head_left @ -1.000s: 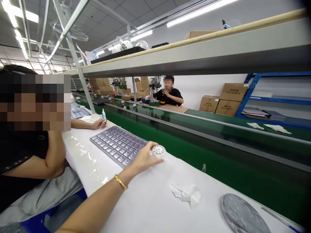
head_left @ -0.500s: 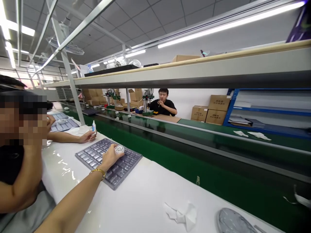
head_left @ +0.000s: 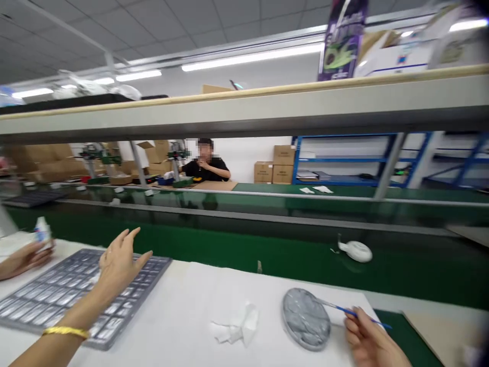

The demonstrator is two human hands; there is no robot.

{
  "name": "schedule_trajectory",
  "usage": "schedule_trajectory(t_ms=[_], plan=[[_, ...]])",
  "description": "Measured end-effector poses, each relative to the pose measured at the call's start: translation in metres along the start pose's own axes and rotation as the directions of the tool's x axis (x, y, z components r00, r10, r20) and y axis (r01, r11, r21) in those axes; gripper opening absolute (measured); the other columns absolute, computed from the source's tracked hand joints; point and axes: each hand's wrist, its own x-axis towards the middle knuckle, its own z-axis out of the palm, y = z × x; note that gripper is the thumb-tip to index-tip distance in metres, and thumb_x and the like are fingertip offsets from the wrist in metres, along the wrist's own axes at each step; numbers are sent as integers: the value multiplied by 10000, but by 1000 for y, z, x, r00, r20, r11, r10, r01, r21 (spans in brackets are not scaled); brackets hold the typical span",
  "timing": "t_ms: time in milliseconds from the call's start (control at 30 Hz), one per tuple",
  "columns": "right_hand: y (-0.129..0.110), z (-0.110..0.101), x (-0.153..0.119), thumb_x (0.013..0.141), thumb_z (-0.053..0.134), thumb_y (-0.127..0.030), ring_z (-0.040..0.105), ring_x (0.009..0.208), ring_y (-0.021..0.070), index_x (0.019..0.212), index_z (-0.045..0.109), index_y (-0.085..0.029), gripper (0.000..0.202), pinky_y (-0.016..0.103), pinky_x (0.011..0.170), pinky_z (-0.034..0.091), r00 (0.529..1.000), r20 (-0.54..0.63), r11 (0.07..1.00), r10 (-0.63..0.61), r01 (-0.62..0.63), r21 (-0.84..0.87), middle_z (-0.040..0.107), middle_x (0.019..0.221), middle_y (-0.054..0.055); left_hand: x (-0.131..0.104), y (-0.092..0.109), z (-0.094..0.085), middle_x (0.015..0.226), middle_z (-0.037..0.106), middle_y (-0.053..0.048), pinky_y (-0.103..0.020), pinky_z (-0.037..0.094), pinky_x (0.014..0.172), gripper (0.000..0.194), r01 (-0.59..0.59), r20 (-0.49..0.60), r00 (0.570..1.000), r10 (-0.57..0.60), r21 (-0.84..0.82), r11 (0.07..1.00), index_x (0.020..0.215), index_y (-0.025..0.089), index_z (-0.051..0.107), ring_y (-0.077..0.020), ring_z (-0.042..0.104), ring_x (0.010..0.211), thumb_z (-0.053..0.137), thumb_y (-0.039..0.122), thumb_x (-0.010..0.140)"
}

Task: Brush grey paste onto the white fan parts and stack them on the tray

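My left hand (head_left: 119, 260), with a yellow bracelet at the wrist, hovers over a grey compartment tray (head_left: 49, 295). Its fingers are spread and hold nothing. A small white part (head_left: 94, 279) shows in the tray beside that hand, mostly hidden by it. Between the fingers of my right hand (head_left: 364, 331) is a thin blue-handled brush (head_left: 346, 309). The brush's tip reaches onto the rim of a round grey dish (head_left: 305, 318), whose contents look streaky and wet.
Crumpled white tissue (head_left: 239, 326) lies on the white table cover. At the left, a co-worker's hand (head_left: 28, 260) holds a small white bottle (head_left: 43, 232). A white round part (head_left: 357, 251) rests on the green conveyor (head_left: 214, 250). A shelf (head_left: 229, 109) spans overhead.
My left hand has let go of the round white part, and its fingers have spread. The view has swung right, bringing the dish, my right hand and the brush into sight.
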Motion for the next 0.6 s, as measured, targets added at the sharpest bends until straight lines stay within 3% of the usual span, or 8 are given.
schedule_trajectory(t_ms=[100, 167, 233, 300, 400, 500, 600], plan=[[3, 13, -12, 517, 833, -146, 526, 563, 104, 726, 643, -116, 283, 161, 417, 438, 995, 40, 995, -90, 88, 46, 599, 681, 47, 7, 65, -2, 1448, 298, -96, -441, 431, 935, 542, -226, 87, 964, 253, -237, 945, 1308, 240, 367, -330, 418, 1236, 430, 491, 832], [4, 15, -12, 540, 839, -178, 505, 546, 87, 727, 644, -104, 279, 145, 400, 403, 990, 71, 991, -119, 114, 71, 589, 661, 38, 4, 120, -1, 1425, 339, -62, -423, 438, 945, 506, -340, 141, 892, 429, -414, 844, 1276, 273, 411, -306, 454, 1210, 430, 517, 833], [4, 13, -8, 573, 830, -196, 492, 541, 76, 734, 644, -102, 263, 136, 401, 386, 988, 81, 988, -133, 126, 89, 583, 656, 31, -5, 177, 2, 1413, 365, -69, -426, 416, 982, 466, -462, 182, 763, 621, -518, 720, 1264, 260, 435, -287, 453, 1220, 428, 479, 853], [4, 11, -5, 605, 813, -201, 486, 541, 69, 736, 640, -105, 237, 131, 408, 381, 987, 81, 986, -140, 132, 100, 580, 658, 26, -16, 231, 7, 1411, 384, -91, -422, 388, 1019, 422, -583, 195, 585, 787, -574, 576, 1264, 229, 448, -267, 431, 1249, 437, 383, 872], [3, 11, -2, 633, 796, -207, 484, 537, 65, 731, 633, -108, 214, 130, 412, 377, 987, 75, 984, -140, 130, 121, 572, 656, 19, -32, 304, 21, 1419, 394, -97, -398, 353, 1058, 436, -697, 164, 350, 922, -613, 373, 1279, 221, 453, -243, 385, 1294, 502, 247, 847], [3, 8, 3, 634, 794, -223, 486, 529, 65, 729, 628, -120, 217, 135, 415, 379, 988, 81, 983, -132, 121, 135, 565, 657, 13, -45, 366, 35, 1437, 374, -103, -419, 335, 1065, 539, -762, 117, 192, 974, -608, 223, 1298, 229, 450, -269, 370, 1302, 564, 130, 780], [3, -4, 13, 599, 812, -271, 474, 496, 71, 709, 620, -146, 254, 150, 391, 365, 986, 104, 988, -127, 117, 97, 561, 642, 8, -57, 416, 45, 1459, 333, -91, -423, 338, 1052, 614, -819, 67, 91, 994, -562, 113, 1321, 247, 430, -287, 360, 1299, 525, 36, 752]])
